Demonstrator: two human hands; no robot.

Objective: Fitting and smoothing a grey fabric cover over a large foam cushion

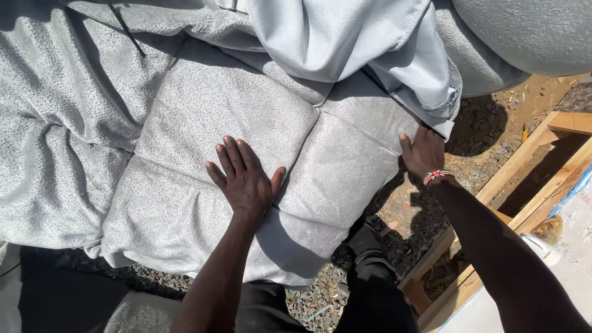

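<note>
Left hand (245, 179) flat, fingers spread on grey cushion (234, 123) — right hand (423, 154) clamped on cushion edge; best press evenly, pull fabric taut.

Under our left hand (246, 182) we see the grey tufted cushion (234, 166), a coarse, nubbly woven cloth, matt. The pale grey draped sheet (345, 43) looks smoother and finer. Our right hand (424, 154) wears a beaded wristband (436, 176). The bare timber frame (542, 166) is rough, unfinished wood; the ground (487, 148) is gritty gravel.
</note>
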